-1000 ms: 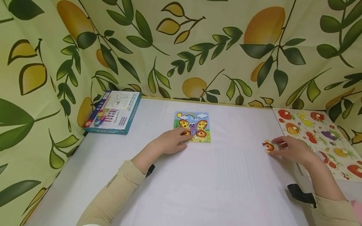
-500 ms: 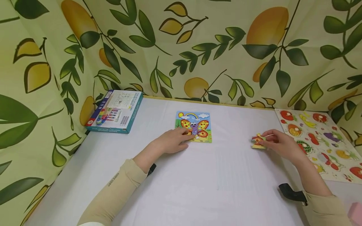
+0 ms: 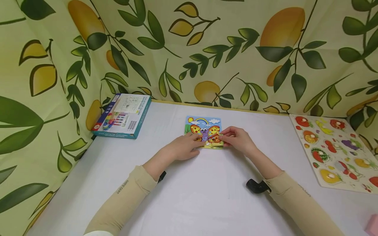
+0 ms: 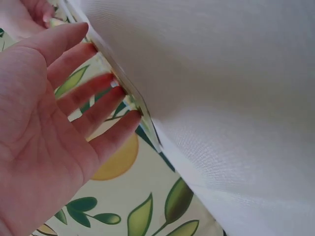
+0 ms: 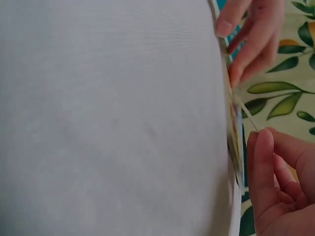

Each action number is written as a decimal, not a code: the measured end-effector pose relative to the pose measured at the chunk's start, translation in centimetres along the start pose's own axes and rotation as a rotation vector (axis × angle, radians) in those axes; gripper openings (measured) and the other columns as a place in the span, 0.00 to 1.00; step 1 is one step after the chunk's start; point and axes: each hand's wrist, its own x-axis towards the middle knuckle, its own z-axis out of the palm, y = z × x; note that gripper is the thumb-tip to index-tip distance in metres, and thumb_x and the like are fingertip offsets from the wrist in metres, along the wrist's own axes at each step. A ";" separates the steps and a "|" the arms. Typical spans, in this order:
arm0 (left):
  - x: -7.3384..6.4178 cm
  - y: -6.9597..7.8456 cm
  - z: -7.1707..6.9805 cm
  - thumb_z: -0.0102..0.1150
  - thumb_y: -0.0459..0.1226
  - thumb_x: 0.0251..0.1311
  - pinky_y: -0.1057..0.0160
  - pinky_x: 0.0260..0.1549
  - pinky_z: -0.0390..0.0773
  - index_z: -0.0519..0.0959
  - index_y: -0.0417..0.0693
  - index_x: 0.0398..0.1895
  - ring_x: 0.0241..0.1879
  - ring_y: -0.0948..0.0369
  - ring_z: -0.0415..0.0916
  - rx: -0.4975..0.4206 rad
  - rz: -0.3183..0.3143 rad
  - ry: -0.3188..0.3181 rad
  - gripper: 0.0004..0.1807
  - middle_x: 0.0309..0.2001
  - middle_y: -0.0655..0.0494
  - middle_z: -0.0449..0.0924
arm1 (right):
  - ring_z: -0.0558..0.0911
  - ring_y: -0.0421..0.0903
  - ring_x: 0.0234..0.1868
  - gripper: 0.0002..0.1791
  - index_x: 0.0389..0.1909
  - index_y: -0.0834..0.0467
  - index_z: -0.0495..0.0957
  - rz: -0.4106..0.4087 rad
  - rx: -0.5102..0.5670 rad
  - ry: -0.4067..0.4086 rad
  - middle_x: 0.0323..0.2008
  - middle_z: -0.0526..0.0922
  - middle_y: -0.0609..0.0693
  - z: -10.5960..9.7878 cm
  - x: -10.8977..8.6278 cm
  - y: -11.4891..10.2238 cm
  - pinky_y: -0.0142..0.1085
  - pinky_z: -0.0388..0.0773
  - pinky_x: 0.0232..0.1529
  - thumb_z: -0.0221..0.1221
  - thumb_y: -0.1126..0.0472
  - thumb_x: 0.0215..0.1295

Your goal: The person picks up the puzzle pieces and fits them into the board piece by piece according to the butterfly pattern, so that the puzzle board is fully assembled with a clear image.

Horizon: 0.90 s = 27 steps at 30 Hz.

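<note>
A butterfly jigsaw puzzle (image 3: 203, 122), bright with a rainbow and sun, lies flat near the back middle of the white table. My left hand (image 3: 183, 147) rests on its lower left part; the left wrist view shows the fingers (image 4: 103, 123) fairly straight, tips at the puzzle's edge. From the other side my right hand (image 3: 240, 141) pinches a puzzle piece (image 3: 216, 141) between thumb and fingertips. That piece is over the lower right part of the puzzle. In the right wrist view the pinched piece (image 5: 249, 117) appears as a thin tilted edge, its far end low by the puzzle.
A boxed toy set (image 3: 124, 114) lies at the back left. On the right is a fruit puzzle board (image 3: 327, 144) with knobs. Part of a pink object (image 3: 372, 224) shows at the lower right edge. A leaf-patterned cloth (image 3: 165, 42) stands behind the white table.
My right hand has moved left with the puzzle piece, from beside the fruit board to the butterfly puzzle. My left hand has stayed on the puzzle.
</note>
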 end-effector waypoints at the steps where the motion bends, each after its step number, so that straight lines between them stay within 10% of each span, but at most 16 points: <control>1: 0.1 0.0 0.0 0.51 0.44 0.72 0.49 0.62 0.67 0.70 0.56 0.70 0.67 0.49 0.60 0.000 0.006 -0.001 0.24 0.70 0.50 0.63 | 0.81 0.42 0.27 0.16 0.46 0.63 0.77 0.003 -0.012 -0.003 0.36 0.80 0.55 0.3 0.2 -0.1 0.30 0.80 0.32 0.65 0.58 0.64; 27: 0.6 0.7 0.2 0.51 0.45 0.71 0.53 0.55 0.72 0.66 0.57 0.72 0.57 0.49 0.68 0.146 0.039 0.037 0.27 0.64 0.53 0.69 | 0.78 0.44 0.26 0.11 0.37 0.60 0.78 -0.080 -0.263 -0.019 0.29 0.80 0.52 1.1 1.4 -0.2 0.33 0.78 0.31 0.67 0.57 0.62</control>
